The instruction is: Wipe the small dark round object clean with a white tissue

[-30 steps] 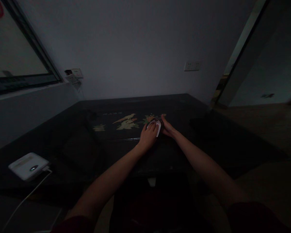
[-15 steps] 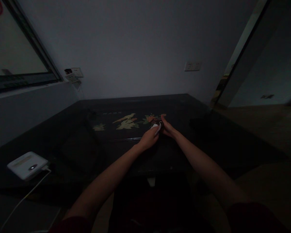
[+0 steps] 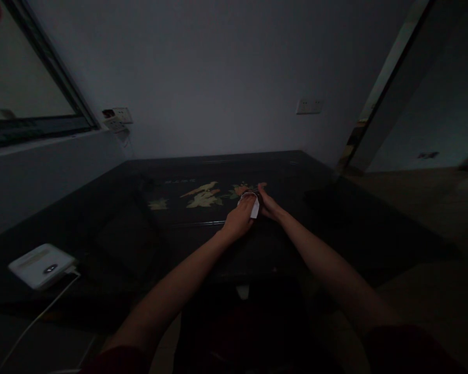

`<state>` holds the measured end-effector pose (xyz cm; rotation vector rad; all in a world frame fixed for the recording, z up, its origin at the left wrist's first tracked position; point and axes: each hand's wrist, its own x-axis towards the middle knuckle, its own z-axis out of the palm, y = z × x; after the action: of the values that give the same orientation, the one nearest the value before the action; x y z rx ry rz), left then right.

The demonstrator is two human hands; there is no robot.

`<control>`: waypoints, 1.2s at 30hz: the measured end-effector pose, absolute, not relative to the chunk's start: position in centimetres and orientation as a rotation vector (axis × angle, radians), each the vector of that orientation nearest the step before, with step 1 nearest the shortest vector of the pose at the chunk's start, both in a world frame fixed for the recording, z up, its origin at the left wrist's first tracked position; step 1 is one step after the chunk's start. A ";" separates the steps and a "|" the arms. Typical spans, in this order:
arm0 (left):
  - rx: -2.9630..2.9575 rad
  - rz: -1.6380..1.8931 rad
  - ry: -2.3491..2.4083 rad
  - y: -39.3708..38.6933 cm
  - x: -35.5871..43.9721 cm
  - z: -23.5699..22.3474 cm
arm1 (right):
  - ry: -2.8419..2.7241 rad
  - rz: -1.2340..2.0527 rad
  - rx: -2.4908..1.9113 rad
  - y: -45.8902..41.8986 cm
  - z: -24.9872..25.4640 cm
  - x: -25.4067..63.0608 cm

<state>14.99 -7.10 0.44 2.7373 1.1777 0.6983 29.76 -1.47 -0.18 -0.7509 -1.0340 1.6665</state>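
Both my hands meet over the middle of a dark glossy table (image 3: 203, 244). My left hand (image 3: 238, 221) is closed around a small white cloth or tissue (image 3: 254, 209) and presses it against a small dark round object (image 3: 251, 194). My right hand (image 3: 270, 204) grips that object from the right side, fingers curled round it. The room is dim, so I cannot make out what the object is. Just left of the hands, a bird-and-leaf picture (image 3: 205, 194) is inlaid in the tabletop.
A white device (image 3: 41, 266) with a white cable (image 3: 42, 311) lies at the table's near left corner. A dark flat shape (image 3: 323, 200) rests on the right of the table. Wall sockets (image 3: 117, 118) and a window (image 3: 19, 93) are at left; a doorway (image 3: 425, 104) opens at right.
My left hand has shifted the white cloth around the small object, first drawing back and down, then rising onto it again. My right hand has stayed in place.
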 end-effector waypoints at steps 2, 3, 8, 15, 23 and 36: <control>2.798 0.647 1.233 -7.3 15.0 0.7 | -1.050 1.683 -0.755 -1.5 -0.2 29.8; 2.823 0.625 1.259 -7.5 15.0 0.9 | -1.051 1.689 -0.757 -1.5 -0.2 29.8; 2.866 0.478 1.398 -8.3 15.1 1.6 | -1.000 1.709 -0.777 -1.3 -0.3 29.9; 2.769 0.535 1.368 -8.8 15.2 1.8 | -0.995 1.683 -0.780 -1.5 -0.2 29.8; 2.500 0.811 1.029 -7.1 15.3 -0.1 | -1.040 1.671 -0.779 -1.0 -0.8 30.2; 2.654 0.753 1.218 -7.8 15.2 1.2 | -1.045 1.638 -0.772 -1.4 -0.4 29.7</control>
<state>15.18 -7.79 1.17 2.6544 1.2176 0.7534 29.68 -1.41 -0.44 -0.7717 -1.0447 1.6377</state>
